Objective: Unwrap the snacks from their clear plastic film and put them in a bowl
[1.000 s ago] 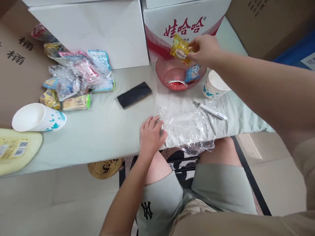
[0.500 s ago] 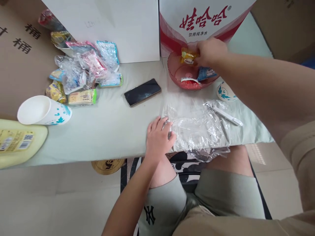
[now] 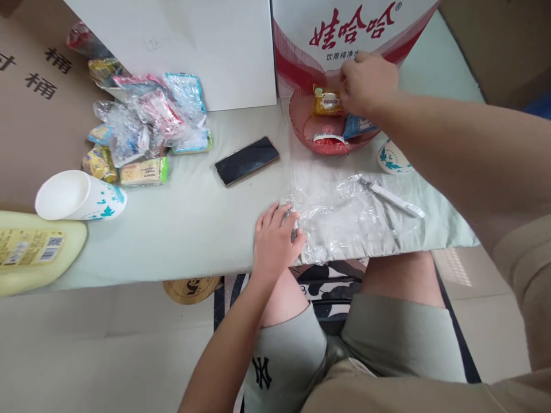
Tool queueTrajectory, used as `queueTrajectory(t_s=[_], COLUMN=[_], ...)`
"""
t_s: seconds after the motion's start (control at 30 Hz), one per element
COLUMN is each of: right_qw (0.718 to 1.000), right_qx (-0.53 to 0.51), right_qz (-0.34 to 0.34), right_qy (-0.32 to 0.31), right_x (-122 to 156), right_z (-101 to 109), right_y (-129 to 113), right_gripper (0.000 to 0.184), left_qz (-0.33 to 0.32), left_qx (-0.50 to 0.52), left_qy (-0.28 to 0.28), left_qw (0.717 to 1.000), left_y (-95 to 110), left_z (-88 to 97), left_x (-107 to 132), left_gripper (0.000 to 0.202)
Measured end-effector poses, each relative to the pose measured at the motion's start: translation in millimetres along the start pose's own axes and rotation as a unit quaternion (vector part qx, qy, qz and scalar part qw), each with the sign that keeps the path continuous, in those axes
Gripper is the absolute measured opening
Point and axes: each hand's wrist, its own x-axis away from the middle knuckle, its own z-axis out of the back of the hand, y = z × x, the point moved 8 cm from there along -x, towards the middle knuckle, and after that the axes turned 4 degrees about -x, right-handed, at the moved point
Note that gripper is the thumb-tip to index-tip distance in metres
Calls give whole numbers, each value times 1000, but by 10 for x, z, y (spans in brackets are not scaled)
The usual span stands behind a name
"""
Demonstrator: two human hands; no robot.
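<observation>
My left hand point(image 3: 279, 238) lies flat with fingers spread on the table's front part, its fingertips at the left edge of a clear plastic bag point(image 3: 340, 226). My right hand point(image 3: 371, 83) is over the back right of a pink translucent bowl point(image 3: 300, 127). Its fingers are curled and their tips are mostly hidden. Close beside them, a yellow snack packet point(image 3: 328, 102) rests in the bowl; contact is unclear. A blue packet point(image 3: 358, 126) and a red and white packet point(image 3: 329, 139) also lie there. Next to the bag is a slim white utility knife point(image 3: 394, 198).
A phone point(image 3: 247, 160) lies mid-table. Wrapped snacks point(image 3: 159, 115) are heaped at the back left, by a tipped paper cup point(image 3: 101, 198) and a yellow bottle point(image 3: 38, 269). Another paper cup point(image 3: 391, 159) sits under my right forearm. A white and red carton point(image 3: 301, 34) stands behind the bowl.
My right hand has risen slightly above the yellow packet, which sits a little lower in the bowl. The bag's part hanging over the front edge no longer shows. My left hand stays put.
</observation>
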Motion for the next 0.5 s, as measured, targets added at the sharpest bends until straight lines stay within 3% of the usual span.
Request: queueTrajectory(t_s=[0.1,0.17,0.27,0.37,0.5], right_qw=[999,992,956,921,922], right_qx=[-32,-85,-177,-240,-272], right_qz=[24,87,212,277,235], right_qy=[23,15,-98,-134,-144], right_x=[238,569,1363,2229,3011], right_z=[195,281,193,138,8], right_y=[-218,-415,-634,-563,-273], right_gripper=[34,31,32,54,59], left_qz=[7,14,13,5,7], left_qx=[6,7,6,7,35], left_qy=[-8,-11,-7,4,18], left_qw=[1000,1000,1000,1000,999], left_y=[-11,-19,-11,6,-52], left_z=[-5,-4,5,19,12], left_x=[-8,-14,-20,-25,-65], left_gripper=[30,31,32,32,32])
